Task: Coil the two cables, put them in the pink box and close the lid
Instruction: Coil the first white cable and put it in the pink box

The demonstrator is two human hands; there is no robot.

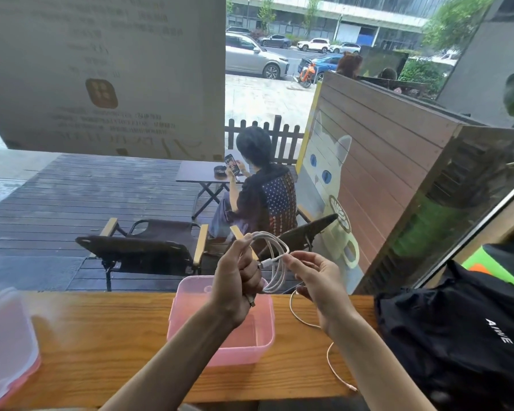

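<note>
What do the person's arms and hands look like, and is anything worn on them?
Both forearms are bare as far as the view shows: no sleeves, gloves or watch. The left hand and right hand show no rings or markings that I can make out.

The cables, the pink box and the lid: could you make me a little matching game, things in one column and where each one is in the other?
Things:
1. white cable
2. second cable
3. pink box
4. lid

Places:
A. far left on the wooden counter, off the box
B. looped, held up between both hands
C. open, under the left hand
D. loose on the counter, beneath the right hand

Pairs: 1-B, 2-D, 3-C, 4-A
</note>
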